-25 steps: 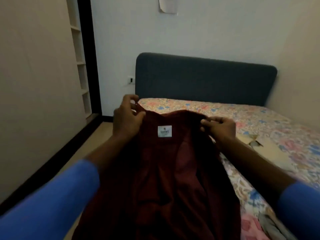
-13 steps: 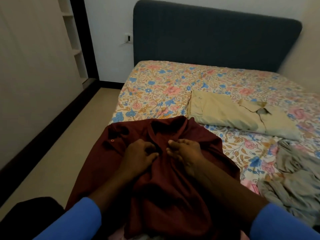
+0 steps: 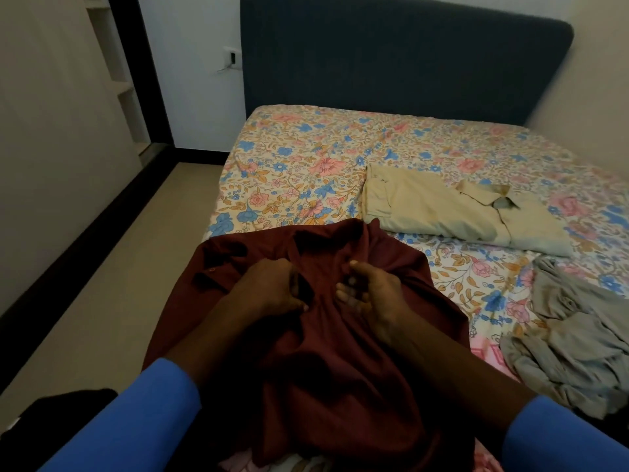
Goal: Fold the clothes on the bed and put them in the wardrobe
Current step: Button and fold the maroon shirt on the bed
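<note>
Though dim, left hand (image 3: 272,288) and right hand (image 3: 371,294) curled, seemingly pinching maroon shirt (image 3: 343,373).

maroon shirt (image 3: 340,386): hem cut off below | grey garment (image 3: 578,335): cropped right

A single view here, worn on the person's head and tipped forward and down. It looks from the near left corner of the bed (image 3: 306,158) up towards the headboard (image 3: 391,63), with the floor (image 3: 119,284) running along the left side. And it's close, very close: the left hand (image 3: 269,287) and right hand (image 3: 377,294) sit dead centre, the shirt (image 3: 340,369) right under the lens, blue sleeves (image 3: 136,424) filling the bottom corners. Wide-angle too, so most of the bed fits in.
</note>
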Action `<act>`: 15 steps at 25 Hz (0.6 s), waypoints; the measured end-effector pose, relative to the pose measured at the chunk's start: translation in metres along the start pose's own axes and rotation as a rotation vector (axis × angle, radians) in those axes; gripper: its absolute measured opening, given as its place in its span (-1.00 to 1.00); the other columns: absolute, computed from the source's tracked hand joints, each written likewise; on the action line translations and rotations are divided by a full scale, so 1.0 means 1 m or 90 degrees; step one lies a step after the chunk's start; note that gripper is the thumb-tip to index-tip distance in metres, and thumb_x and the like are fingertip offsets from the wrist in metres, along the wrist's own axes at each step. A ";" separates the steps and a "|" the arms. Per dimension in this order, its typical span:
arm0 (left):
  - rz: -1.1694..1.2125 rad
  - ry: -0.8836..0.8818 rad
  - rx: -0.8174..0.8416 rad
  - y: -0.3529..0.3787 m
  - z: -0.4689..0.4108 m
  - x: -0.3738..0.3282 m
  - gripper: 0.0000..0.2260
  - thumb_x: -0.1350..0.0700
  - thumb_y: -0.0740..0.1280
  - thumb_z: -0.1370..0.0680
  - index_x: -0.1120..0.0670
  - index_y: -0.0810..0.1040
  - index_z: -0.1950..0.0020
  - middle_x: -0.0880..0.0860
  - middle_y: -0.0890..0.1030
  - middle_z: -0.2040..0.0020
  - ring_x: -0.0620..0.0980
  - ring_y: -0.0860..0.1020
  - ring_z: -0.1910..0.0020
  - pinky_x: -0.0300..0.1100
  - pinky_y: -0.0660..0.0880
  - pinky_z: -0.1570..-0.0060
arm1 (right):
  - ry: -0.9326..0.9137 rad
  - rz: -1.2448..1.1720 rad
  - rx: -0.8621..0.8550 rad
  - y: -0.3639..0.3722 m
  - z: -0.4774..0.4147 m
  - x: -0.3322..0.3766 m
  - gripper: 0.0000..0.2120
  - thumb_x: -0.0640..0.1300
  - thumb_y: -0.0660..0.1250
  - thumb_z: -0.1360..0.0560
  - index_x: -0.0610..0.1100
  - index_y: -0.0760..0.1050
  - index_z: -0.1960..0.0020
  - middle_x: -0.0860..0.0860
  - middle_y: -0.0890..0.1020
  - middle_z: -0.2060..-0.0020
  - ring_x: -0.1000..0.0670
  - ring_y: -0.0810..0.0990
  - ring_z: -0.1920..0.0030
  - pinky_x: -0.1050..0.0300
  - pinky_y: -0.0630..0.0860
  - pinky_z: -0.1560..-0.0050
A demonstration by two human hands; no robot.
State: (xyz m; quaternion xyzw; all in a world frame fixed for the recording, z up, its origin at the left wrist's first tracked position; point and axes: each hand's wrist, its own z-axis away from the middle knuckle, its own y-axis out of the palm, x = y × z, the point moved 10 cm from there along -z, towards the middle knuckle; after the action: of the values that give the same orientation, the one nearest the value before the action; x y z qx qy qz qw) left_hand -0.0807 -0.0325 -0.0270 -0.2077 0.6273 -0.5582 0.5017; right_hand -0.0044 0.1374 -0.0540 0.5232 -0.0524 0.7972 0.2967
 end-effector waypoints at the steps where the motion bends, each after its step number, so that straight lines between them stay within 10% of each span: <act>1: -0.026 -0.005 0.013 0.000 0.001 0.004 -0.75 -0.09 0.61 -0.40 -0.02 0.60 0.19 -0.13 0.63 0.20 -0.16 0.58 0.21 -0.22 0.51 0.21 | -0.013 0.012 -0.001 -0.001 -0.003 0.001 -0.89 -0.20 0.41 -0.59 -0.26 0.60 0.01 -0.09 0.61 0.26 -0.05 0.66 0.24 0.08 0.67 0.11; 7: 0.018 0.042 0.081 0.009 0.014 0.000 -0.89 0.14 0.52 -0.49 -0.04 0.63 0.11 -0.16 0.64 0.16 -0.23 0.59 0.19 -0.30 0.51 0.16 | -0.058 0.051 -0.017 -0.004 -0.003 0.008 -0.85 -0.31 0.41 -0.57 -0.16 0.52 0.15 -0.05 0.57 0.35 0.07 0.54 0.39 0.24 0.55 0.35; 12: 0.122 0.010 -0.466 -0.075 0.029 0.007 -0.93 0.13 0.42 -0.56 0.02 0.62 -0.02 -0.01 0.60 0.10 -0.06 0.56 0.16 -0.16 0.53 0.16 | -0.102 0.052 -0.009 0.001 -0.002 0.024 -0.86 -0.29 0.50 -0.52 -0.21 0.57 0.18 -0.11 0.65 0.30 0.04 0.62 0.36 0.19 0.64 0.26; 15: 0.128 0.088 -0.458 -0.068 0.019 -0.029 -0.82 0.16 0.43 -0.56 0.02 0.69 -0.14 -0.01 0.62 0.03 -0.08 0.57 0.10 -0.31 0.48 0.09 | -0.093 0.029 0.042 0.016 0.000 0.018 -0.85 -0.33 0.49 -0.51 -0.24 0.54 0.18 -0.15 0.66 0.27 -0.02 0.69 0.29 0.13 0.68 0.18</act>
State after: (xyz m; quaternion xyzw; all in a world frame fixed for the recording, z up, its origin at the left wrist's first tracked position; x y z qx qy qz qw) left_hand -0.0725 -0.0375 0.0487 -0.2695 0.8328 -0.2630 0.4058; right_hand -0.0181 0.1318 -0.0347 0.5882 -0.0594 0.7647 0.2563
